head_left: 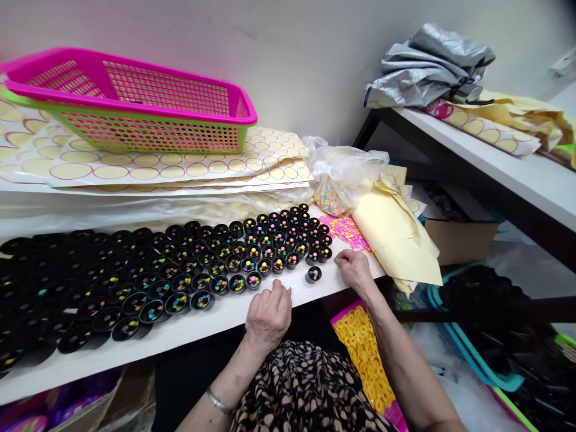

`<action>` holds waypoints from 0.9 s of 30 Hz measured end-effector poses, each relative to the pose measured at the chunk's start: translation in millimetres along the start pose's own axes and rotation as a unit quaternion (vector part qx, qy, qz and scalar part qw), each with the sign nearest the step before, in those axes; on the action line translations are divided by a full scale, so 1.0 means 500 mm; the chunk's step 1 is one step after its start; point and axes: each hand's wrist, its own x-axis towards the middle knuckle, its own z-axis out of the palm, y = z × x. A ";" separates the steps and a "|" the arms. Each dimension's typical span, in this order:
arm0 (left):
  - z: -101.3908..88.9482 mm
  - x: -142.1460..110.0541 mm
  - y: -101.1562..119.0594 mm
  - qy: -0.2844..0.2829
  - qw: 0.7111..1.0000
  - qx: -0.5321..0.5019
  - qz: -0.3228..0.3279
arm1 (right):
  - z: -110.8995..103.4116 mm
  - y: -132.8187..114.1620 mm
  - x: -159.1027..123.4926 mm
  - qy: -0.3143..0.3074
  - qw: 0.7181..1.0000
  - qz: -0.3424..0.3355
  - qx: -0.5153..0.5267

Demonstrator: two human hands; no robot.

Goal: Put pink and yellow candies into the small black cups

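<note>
Where black cups [181, 282] crowd, baskets [180, 113] (nested) behind.

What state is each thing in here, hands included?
Left hand: fingers curled; anything inside hidden.
Right hand: fingers curled; anything inside hidden.
Black cups: upright, open, many with coloured pieces inside.
Lone cup: upright, open, pieces inside, forward of the rest.
Pink basket: nested in green basket.
Pink-and-yellow pieces: loose, spread out.
Clear bag: partly filled.
Pale yellow sheet: creased.
Silver sheeting: crumpled.
</note>
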 end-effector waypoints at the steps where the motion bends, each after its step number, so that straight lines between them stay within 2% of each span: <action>1: 0.000 0.000 0.000 0.001 1.000 0.000 -0.001 | -0.002 -0.001 0.001 0.001 1.000 0.001 -0.001; 6: -0.003 0.001 0.000 0.004 1.000 -0.001 -0.004 | -0.009 -0.006 0.009 -0.012 1.000 0.003 -0.008; 12: -0.003 0.000 0.000 0.000 1.000 -0.006 -0.009 | 0.001 0.009 0.020 0.020 1.000 0.009 0.000; 19: 0.002 -0.004 0.001 -0.004 1.000 -0.009 -0.012 | 0.009 0.014 0.007 0.037 0.999 -0.035 0.006; 22: -0.001 -0.008 0.004 -0.010 1.000 -0.010 -0.015 | 0.014 0.015 -0.006 0.048 0.996 -0.063 -0.036; 25: -0.006 -0.015 0.008 -0.017 1.000 -0.012 -0.014 | 0.007 0.004 -0.022 0.111 0.987 -0.094 -0.065; 27: -0.007 -0.019 0.007 -0.027 0.999 -0.015 -0.021 | -0.006 -0.025 -0.036 0.184 0.974 -0.128 -0.022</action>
